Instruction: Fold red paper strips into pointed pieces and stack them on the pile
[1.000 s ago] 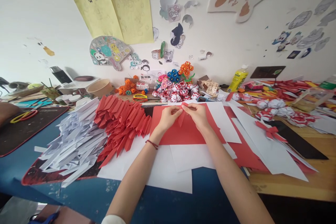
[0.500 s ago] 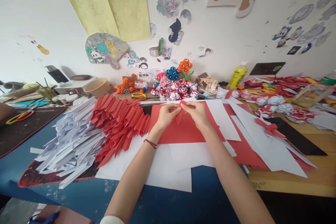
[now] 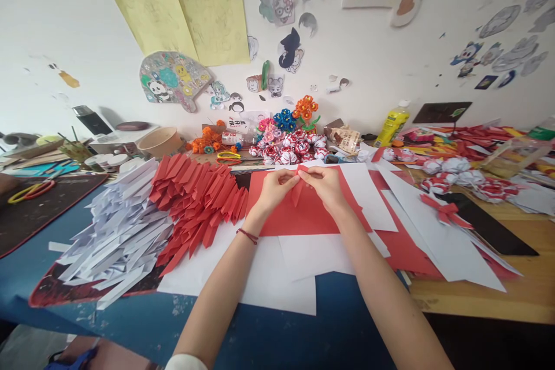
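Note:
Between the fingertips of both hands is a small folded red paper strip, its pointed end hanging down. My left hand pinches it from the left, and my right hand pinches it from the right, the fingertips nearly meeting at its top. Under the hands lies a flat red sheet over white sheets. Left of my left hand is a heap of folded red paper pieces. Beyond that lies a heap of folded white paper pieces.
Red-and-white paper flowers and yellow-handled scissors stand behind the hands. A yellow bottle is at the back right. Loose white sheets and a red paper bow lie right. Another person's hand shows at the left edge.
The view has shifted very slightly. Both hands keep their pinch on the red strip in almost the same place, with only tiny finger movement.

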### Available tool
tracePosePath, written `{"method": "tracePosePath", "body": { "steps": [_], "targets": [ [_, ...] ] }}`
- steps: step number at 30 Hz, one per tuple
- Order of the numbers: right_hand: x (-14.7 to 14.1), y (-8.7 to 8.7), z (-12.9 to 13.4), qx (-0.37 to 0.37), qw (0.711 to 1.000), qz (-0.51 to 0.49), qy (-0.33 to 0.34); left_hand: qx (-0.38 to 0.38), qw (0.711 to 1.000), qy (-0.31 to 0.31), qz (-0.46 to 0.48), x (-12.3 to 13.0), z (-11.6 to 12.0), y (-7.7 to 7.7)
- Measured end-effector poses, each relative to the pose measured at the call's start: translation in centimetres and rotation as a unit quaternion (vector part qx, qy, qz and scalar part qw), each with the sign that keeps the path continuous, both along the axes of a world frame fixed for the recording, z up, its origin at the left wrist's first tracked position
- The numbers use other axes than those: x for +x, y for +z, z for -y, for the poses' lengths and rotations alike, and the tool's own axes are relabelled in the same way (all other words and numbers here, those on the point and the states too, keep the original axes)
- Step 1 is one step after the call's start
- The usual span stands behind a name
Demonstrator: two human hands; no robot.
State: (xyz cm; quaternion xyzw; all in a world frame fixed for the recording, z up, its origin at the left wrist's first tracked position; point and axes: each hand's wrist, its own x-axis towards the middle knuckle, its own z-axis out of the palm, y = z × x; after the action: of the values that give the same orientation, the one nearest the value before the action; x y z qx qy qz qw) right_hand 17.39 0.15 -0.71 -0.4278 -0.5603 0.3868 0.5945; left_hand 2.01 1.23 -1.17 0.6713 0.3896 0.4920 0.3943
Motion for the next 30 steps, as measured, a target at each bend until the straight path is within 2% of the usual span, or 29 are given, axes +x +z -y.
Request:
{"method": "tracePosePath", "body": {
  "steps": [4,12,19,24,30],
  "targets": [
    [0.09,-0.07,0.07,0.000,1.000,0.013,0.025,0.030,0.998,0.053,0.004,-0.06,-0.15,0.02],
    [-0.21,-0.55,-0.11,-0.005,0.998,0.028,0.054,0.075,0.994,0.080,-0.014,-0.16,0.41,0.77],
    [-0.18,-0.35,0.07,-0.037,0.998,0.006,0.042,0.069,0.993,0.086,-0.050,-0.11,0.52,0.64],
    [0.19,-0.43,-0.06,-0.028,0.999,-0.020,0.015,0.063,0.990,0.037,-0.119,0.11,0.71,0.30],
    [0.09,-0.53,-0.20,-0.035,0.999,-0.027,0.003,0.064,0.988,0.064,-0.122,0.20,0.64,0.08]
  ]
}}
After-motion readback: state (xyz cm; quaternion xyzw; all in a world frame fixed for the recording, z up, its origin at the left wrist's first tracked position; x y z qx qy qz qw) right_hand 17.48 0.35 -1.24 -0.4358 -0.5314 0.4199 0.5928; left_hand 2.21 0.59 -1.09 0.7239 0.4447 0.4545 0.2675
